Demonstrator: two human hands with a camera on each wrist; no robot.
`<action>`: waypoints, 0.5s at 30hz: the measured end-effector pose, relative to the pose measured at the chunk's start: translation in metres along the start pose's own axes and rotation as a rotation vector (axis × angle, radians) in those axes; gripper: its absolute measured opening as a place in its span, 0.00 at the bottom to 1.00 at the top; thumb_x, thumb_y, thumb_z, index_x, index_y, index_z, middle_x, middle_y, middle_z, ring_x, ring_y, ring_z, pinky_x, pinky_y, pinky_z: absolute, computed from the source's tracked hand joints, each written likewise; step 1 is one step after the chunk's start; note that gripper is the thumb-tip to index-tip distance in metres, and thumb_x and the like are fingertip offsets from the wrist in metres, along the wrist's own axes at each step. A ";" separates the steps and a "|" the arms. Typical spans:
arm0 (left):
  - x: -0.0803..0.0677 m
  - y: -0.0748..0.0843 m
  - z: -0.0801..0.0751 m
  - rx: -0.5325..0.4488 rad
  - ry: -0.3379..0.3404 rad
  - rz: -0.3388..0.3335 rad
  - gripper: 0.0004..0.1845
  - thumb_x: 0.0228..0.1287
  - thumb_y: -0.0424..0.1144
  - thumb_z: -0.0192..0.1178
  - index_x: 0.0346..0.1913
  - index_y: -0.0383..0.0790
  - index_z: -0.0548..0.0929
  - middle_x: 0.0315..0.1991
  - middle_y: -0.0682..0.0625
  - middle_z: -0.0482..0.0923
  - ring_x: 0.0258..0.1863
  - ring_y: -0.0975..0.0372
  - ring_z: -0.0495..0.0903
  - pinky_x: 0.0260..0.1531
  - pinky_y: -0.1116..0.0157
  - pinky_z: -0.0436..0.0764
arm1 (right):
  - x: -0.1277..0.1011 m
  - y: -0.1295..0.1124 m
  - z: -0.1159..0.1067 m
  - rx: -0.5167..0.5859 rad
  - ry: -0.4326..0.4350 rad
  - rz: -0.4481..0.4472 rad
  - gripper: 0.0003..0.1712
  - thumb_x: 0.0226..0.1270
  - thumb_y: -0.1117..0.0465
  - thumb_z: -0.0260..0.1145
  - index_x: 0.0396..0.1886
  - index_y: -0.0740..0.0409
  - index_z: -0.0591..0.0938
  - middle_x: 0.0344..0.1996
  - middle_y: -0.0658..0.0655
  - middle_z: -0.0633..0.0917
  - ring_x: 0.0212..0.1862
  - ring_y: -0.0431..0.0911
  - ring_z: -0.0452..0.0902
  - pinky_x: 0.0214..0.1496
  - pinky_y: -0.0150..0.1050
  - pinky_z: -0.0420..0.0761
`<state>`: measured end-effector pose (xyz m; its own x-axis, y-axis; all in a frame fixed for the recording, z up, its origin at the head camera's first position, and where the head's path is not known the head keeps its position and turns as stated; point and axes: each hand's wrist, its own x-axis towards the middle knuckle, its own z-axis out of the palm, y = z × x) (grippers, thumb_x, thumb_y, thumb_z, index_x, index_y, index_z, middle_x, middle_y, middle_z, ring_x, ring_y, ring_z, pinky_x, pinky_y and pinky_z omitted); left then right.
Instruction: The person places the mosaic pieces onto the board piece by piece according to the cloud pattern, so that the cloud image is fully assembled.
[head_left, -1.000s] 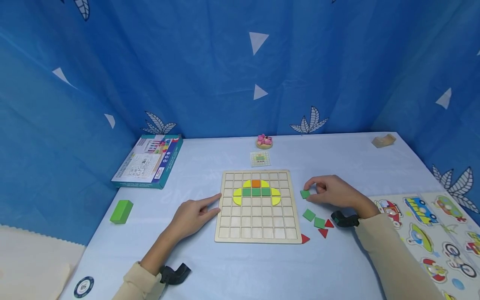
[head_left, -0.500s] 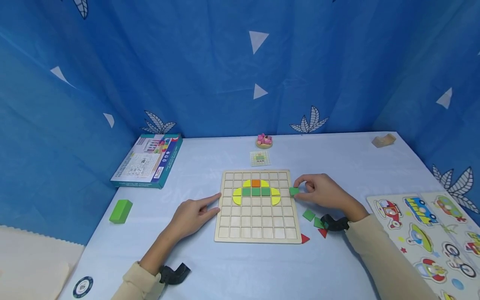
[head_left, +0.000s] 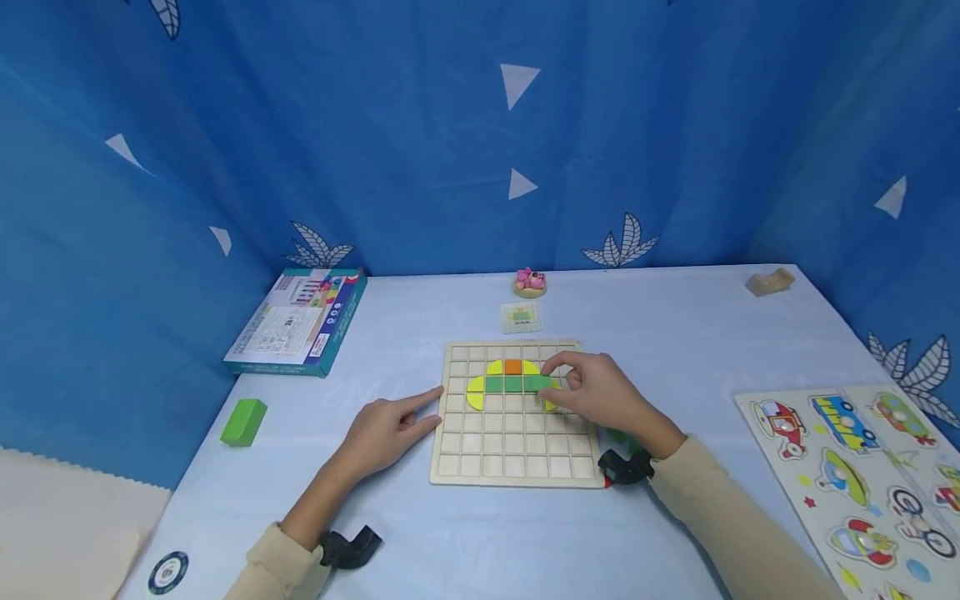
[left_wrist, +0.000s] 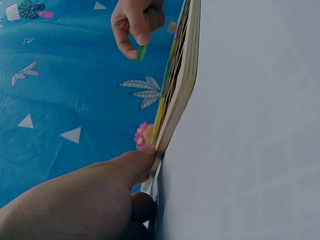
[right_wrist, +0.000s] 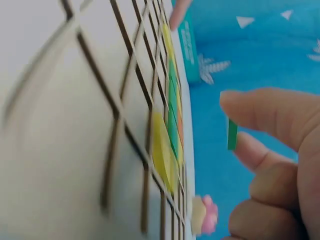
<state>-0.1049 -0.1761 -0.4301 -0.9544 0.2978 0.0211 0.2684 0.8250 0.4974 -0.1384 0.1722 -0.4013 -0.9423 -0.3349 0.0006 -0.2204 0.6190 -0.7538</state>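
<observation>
Two hands work: the right hand (head_left: pixel 596 393) pinches a green tile (right_wrist: pixel 232 134) above the grid board (head_left: pixel 516 467), best lowered flat, while left hand (head_left: pixel 386 431) fingers, straight, steady its nine-o'clock edge.

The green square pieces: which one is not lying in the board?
The green piece pinched in the right hand, held above the wooden board. The other green squares lie flat in one row under the orange square.
</observation>
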 end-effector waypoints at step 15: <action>0.000 0.002 0.000 0.008 -0.005 -0.009 0.27 0.69 0.57 0.65 0.69 0.58 0.79 0.15 0.60 0.66 0.16 0.66 0.63 0.22 0.66 0.63 | 0.016 -0.023 0.048 -0.030 -0.065 -0.054 0.14 0.59 0.55 0.79 0.43 0.49 0.87 0.11 0.45 0.65 0.15 0.39 0.59 0.21 0.33 0.57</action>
<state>-0.1049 -0.1747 -0.4290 -0.9562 0.2923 0.0120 0.2604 0.8315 0.4907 -0.1361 0.1183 -0.4159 -0.9107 -0.4131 -0.0024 -0.2788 0.6191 -0.7342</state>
